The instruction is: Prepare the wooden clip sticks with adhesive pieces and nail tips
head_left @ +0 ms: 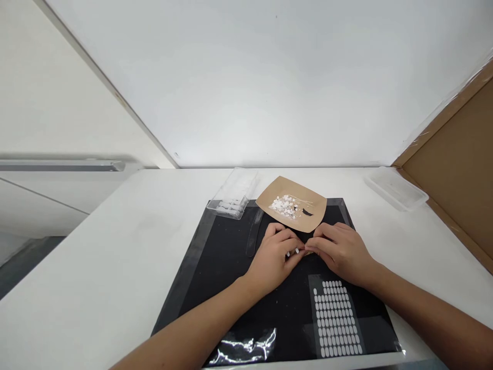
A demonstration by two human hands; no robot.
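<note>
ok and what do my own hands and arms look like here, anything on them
Your left hand and right hand look bare, without gloves. No sleeve, watch or bracelet shows on the left forearm or right forearm. Some fingers are partly hidden.

The mat (219, 272) lies on the table (96, 257). The tray (281, 186) sits across the mat's far edge, with the bits (284, 205) in it and the sliver (307, 211) to their right. Left of the tray, the box (239, 187) overlaps the mat's far left corner; the strip (253, 236) lies nearer, on the mat. The sheet (337, 318) lies on its near right part. The tub (396, 191) rests far right on the table, left of the cardboard (454, 139).
</note>
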